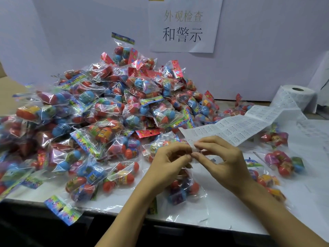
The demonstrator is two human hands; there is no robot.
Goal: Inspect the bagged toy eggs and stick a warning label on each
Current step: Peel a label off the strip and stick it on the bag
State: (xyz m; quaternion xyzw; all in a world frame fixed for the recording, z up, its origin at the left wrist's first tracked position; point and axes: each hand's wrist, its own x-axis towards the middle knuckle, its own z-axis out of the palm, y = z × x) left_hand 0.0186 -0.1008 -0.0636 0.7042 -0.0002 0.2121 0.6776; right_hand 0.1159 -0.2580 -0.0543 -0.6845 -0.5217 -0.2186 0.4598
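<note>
Step in hand: the person is peeling one warning label off the end of the label strip, judging by both hands meeting at its near end.
Technique: lifting a corner first and pulling low along the backing is likely keeping the label flat; touching the adhesive face as little as possible should be preserving its tack.
Left hand: it is pinching the strip's end between thumb and forefinger, the other fingers curling loosely beneath.
Right hand: it is pinching at the same spot from the other side, fingertips touching those of the left; whether it is gripping the label or the backing cannot be told.
Forearms: both are reaching in from the lower edge, converging above the table.
Target bag: it is lying on the table directly below the hands, partly hidden by them.
Supply: the heap of bagged eggs is filling the left; the label roll is standing far right, feeding the strip.
Labelled or not: cannot tell for the bags lying at right.
</note>
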